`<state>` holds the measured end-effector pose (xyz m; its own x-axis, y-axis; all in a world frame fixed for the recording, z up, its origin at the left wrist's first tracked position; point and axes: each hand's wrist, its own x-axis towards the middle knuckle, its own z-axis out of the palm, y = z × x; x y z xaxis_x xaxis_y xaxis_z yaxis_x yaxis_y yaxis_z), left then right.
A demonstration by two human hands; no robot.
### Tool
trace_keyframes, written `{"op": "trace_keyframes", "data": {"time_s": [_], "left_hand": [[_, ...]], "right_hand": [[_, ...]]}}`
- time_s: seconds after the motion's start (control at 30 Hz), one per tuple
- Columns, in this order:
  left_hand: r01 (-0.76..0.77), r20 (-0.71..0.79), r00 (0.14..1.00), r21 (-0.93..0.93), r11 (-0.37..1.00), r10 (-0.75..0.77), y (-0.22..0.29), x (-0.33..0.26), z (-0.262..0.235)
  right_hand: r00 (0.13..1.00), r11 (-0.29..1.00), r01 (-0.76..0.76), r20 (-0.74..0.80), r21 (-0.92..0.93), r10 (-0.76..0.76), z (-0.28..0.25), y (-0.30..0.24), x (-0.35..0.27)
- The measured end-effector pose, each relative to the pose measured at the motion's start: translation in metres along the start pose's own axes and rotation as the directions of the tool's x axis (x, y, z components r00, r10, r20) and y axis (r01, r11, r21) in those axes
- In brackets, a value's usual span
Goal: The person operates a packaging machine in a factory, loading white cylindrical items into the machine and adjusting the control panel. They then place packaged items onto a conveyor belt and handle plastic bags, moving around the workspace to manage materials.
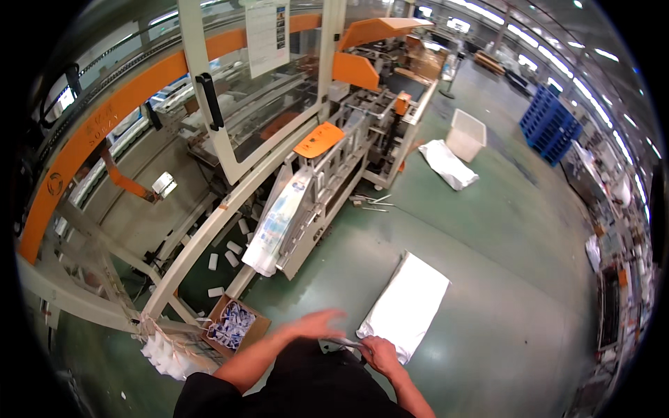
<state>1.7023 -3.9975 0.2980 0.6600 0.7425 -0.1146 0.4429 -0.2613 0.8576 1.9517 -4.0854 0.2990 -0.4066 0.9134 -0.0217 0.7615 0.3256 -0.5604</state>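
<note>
R hand [380,354] fingers pinch white sack [408,306] corner on floor; L hand [317,324] blurred, open, empty; one-hand grip could slip.

Orange-and-cream packing machine [230,125], cardboard box [234,324], white bin [465,134], blue pallets [549,124]

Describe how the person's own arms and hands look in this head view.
Both forearms are bare, with no gloves, watch or bands visible. The left hand is motion-blurred, so its fingers cannot be told apart. The right hand is sharper, its knuckles showing. Dark short sleeves start above the elbows, part of a black top.
</note>
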Motion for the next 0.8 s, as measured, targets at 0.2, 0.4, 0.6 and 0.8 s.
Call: {"op": "trace_keyframes", "data": {"time_s": [0.2,0.4,0.6,0.8], "left_hand": [[0.051,-0.531,0.692,-0.639,0.767,-0.489,-0.112,0.132,-0.174],[-0.332,-0.488,0.497,-0.871,0.362,-0.718,-0.252,0.314,-0.338],[-0.391,-0.257,0.484,-0.919,0.056,-0.837,-0.365,0.434,-0.402],[-0.593,-0.322,0.637,-0.786,-0.177,-0.701,-0.334,0.424,-0.441]], "right_hand": [[0.987,0.989,0.144,0.070,-0.037,-0.141,-0.066,0.045,0.138],[0.994,0.993,-0.105,-0.034,-0.051,0.103,-0.097,0.087,0.252],[0.968,0.980,-0.198,-0.151,0.035,0.201,-0.136,0.080,0.365],[0.986,0.992,-0.123,-0.112,0.017,0.124,-0.167,0.086,0.472]]}}
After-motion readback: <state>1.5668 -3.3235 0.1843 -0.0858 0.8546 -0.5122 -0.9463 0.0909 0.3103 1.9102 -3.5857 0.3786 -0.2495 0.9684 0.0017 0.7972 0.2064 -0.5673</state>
